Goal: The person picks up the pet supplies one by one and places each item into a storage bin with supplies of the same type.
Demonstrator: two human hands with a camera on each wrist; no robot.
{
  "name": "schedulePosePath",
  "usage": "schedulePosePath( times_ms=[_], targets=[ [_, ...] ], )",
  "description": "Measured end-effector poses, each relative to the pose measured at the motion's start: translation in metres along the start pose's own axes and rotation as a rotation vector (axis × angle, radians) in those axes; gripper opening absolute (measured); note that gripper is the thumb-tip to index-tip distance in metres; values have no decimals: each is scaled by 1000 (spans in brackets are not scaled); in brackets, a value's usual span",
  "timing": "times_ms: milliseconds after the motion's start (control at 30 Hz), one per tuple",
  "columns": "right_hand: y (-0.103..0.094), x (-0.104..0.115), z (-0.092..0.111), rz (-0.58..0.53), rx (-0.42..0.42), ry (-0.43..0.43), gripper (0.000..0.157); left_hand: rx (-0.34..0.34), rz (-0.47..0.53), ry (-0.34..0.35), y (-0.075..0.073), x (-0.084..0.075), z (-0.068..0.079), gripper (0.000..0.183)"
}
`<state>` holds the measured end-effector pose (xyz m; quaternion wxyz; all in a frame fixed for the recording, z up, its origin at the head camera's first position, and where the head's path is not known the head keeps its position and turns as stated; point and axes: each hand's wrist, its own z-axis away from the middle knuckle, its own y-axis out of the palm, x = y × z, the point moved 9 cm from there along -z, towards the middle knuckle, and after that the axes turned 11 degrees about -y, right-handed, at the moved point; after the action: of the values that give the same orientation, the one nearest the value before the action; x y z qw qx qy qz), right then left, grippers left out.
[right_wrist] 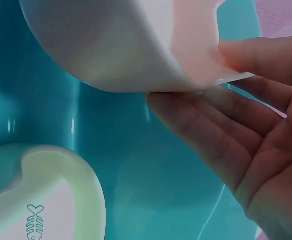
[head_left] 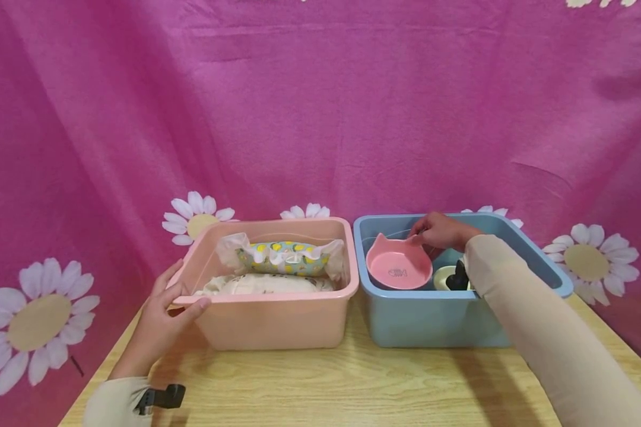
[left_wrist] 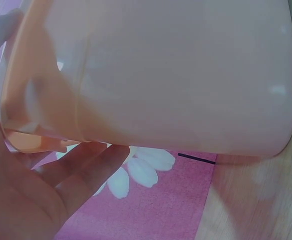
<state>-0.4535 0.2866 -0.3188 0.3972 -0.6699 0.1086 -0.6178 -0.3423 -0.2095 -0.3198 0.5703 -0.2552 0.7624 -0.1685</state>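
Note:
My right hand (head_left: 439, 231) pinches the eared rim of a pink cat-shaped bowl (head_left: 399, 264), thumb inside and fingers under it in the right wrist view. The bowl, printed with a fishbone, tilts inside the blue tub (head_left: 432, 320). Below it in the tub sits a pale green bowl (right_wrist: 88, 200) with its own fishbone print. At the left, my left hand (head_left: 162, 314) grips the front left corner of the pink tub (head_left: 272, 323), thumb over the rim and fingers along the outside. That tub holds a lemon-patterned roll with ruffled ends (head_left: 283, 259) and a cream cloth item (head_left: 269, 283).
Both tubs stand side by side on a light wooden table (head_left: 320, 385), a narrow gap between them. Behind hangs a magenta cloth (head_left: 320, 118) printed with white daisies. A black wrist mount (head_left: 162, 397) sticks out from the left sleeve.

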Motion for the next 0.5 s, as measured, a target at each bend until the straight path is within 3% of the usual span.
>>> schedulePosePath(
  times_ms=[233,500],
  targets=[
    [1,-1,0,32,9,10,28,-13,-42,11,0,-4,-2,29],
    [12,1,1,26,49,31,25,0,-12,-9,0,2,0,30]
  ],
)
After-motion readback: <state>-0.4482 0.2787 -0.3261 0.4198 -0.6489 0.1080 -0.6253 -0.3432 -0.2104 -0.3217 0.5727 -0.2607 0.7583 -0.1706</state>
